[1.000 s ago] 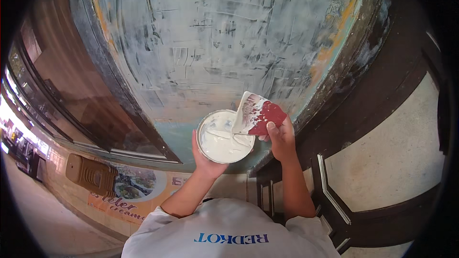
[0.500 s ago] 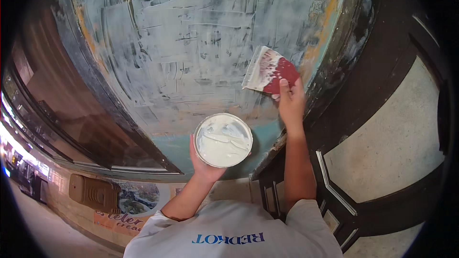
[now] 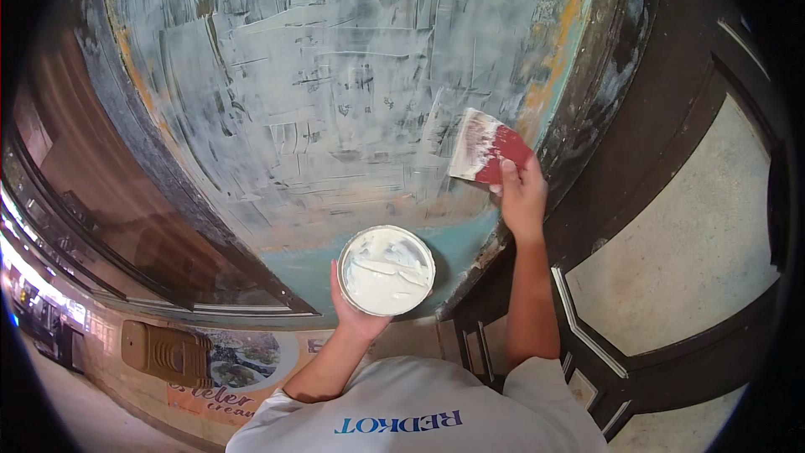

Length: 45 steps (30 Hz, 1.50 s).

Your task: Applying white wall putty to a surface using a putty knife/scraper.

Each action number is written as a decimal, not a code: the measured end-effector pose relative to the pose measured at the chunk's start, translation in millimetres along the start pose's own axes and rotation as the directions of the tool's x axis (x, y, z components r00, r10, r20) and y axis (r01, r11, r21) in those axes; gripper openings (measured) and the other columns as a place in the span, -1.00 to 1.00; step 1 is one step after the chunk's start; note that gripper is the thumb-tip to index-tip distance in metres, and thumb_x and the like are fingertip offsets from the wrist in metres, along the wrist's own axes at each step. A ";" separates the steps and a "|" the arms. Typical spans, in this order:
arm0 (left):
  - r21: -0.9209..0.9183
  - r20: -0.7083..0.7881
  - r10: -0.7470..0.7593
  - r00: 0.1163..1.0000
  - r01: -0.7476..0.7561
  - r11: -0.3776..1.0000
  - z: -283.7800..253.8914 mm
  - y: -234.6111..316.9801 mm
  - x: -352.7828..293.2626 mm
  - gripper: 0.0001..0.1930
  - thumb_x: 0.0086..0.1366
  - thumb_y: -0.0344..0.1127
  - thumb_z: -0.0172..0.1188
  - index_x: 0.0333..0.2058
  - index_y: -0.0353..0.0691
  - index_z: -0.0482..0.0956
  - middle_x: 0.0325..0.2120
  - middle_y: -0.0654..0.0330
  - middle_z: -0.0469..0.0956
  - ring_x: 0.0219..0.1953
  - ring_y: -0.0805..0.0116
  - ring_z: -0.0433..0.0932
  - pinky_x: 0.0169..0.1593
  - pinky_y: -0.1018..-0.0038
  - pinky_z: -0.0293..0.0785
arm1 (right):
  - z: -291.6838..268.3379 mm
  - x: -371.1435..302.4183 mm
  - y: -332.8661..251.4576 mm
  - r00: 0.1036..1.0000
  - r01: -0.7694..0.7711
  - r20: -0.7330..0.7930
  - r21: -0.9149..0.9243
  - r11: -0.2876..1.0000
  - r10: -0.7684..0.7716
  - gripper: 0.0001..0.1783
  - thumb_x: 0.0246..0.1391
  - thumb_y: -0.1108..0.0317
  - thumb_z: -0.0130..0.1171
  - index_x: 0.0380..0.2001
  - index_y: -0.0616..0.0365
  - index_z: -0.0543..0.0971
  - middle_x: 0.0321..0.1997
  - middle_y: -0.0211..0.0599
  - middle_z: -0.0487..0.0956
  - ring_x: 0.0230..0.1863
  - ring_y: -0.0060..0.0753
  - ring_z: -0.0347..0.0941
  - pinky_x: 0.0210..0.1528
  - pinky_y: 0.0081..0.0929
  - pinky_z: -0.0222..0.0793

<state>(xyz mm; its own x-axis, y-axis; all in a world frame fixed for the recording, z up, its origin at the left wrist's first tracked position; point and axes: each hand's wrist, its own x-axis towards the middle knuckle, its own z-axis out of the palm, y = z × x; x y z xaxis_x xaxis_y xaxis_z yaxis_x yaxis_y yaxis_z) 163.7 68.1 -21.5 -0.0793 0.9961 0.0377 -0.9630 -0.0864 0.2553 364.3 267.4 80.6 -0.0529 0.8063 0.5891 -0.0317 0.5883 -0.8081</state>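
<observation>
My left hand (image 3: 355, 310) holds up a round tub of white putty (image 3: 388, 272) from its side and below, its open top facing me. The putty is smeared and ridged across the inside. My right hand (image 3: 521, 195) grips a red putty scraper (image 3: 500, 153), thumb on its face and the other fingers behind. White putty coats the scraper's broad left edge, which lies against or very close to the wall panel (image 3: 335, 109); I cannot tell which. Uneven grey-white streaks cover much of that panel, with turquoise paint along its lower part and right side.
A dark frame (image 3: 599, 126) borders the panel on the right, beside a dark door with pale panels (image 3: 671, 268). Left stands brown-tinted glass (image 3: 126, 218) in a dark frame. A brown plastic stool or container (image 3: 166, 351) and a printed banner (image 3: 251, 361) are at the lower left.
My right hand has moved the scraper slightly down and to the right. A fresh pale streak shows near it on the panel. The tub and my left hand sit a little lower in view.
</observation>
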 end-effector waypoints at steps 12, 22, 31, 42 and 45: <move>-0.024 -0.068 -0.022 0.997 0.021 0.999 -16.1 -13.7 -1.0 -0.19 0.35 0.41 -0.18 0.39 0.01 0.23 0.39 0.11 0.23 0.38 -0.06 0.23 0.41 -0.07 0.13 | -5.3 -2.2 2.6 1.000 0.009 0.002 0.041 0.999 -0.009 -0.67 0.40 0.28 0.07 0.06 0.31 0.47 -0.14 -0.30 0.65 -0.30 -0.58 0.58 -0.30 -0.54 0.54; -0.039 -0.057 -0.036 0.998 0.033 0.999 -10.9 -28.3 0.5 -0.18 0.36 0.41 -0.21 0.39 -0.02 0.24 0.38 0.08 0.25 0.37 -0.08 0.25 0.40 -0.07 0.15 | -6.7 4.3 9.0 0.999 0.006 0.034 -0.076 0.997 -0.004 -0.69 0.38 0.33 0.08 0.06 0.33 0.48 -0.17 -0.28 0.67 -0.31 -0.62 0.57 -0.33 -0.57 0.49; -0.033 -0.076 -0.029 0.997 0.027 0.999 -9.6 -36.0 -2.3 -0.17 0.34 0.43 -0.19 0.39 -0.02 0.24 0.37 0.10 0.26 0.38 -0.06 0.25 0.41 -0.05 0.15 | -44.3 -35.4 -8.6 0.982 -0.061 0.187 0.204 0.977 0.022 -0.69 0.39 0.27 0.07 0.06 0.24 0.50 -0.19 -0.40 0.63 -0.33 -0.62 0.55 -0.29 -0.65 0.44; -0.116 -0.028 0.088 0.996 -0.091 0.989 7.7 -28.2 4.2 -0.19 0.38 0.38 -0.20 0.41 -0.05 0.20 0.40 0.07 0.22 0.39 -0.07 0.23 0.40 -0.11 0.13 | -40.0 -66.9 -8.9 0.658 -0.681 0.533 0.122 0.722 0.531 -0.59 0.34 0.29 -0.01 0.16 0.22 0.49 -0.18 -0.48 0.63 -0.37 -0.76 0.47 -0.43 -0.71 0.38; -0.125 -0.005 0.094 0.996 -0.094 0.988 3.7 -25.4 3.7 -0.19 0.39 0.38 -0.21 0.41 -0.06 0.21 0.39 0.08 0.24 0.38 -0.02 0.24 0.41 -0.01 0.15 | -29.3 -80.7 1.6 0.618 -0.722 0.516 0.077 0.687 0.592 -0.66 0.34 0.31 -0.01 0.09 0.18 0.52 -0.37 -0.57 0.59 -0.54 -0.78 0.38 -0.64 -0.69 0.19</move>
<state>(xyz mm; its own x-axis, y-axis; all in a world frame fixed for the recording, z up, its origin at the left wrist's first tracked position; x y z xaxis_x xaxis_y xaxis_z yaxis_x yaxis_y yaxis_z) 188.8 73.9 -24.2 -0.1708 0.9837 0.0562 -0.9760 -0.1768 0.1274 397.8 205.1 32.0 -0.5668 0.8155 -0.1172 -0.0604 -0.1831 -0.9812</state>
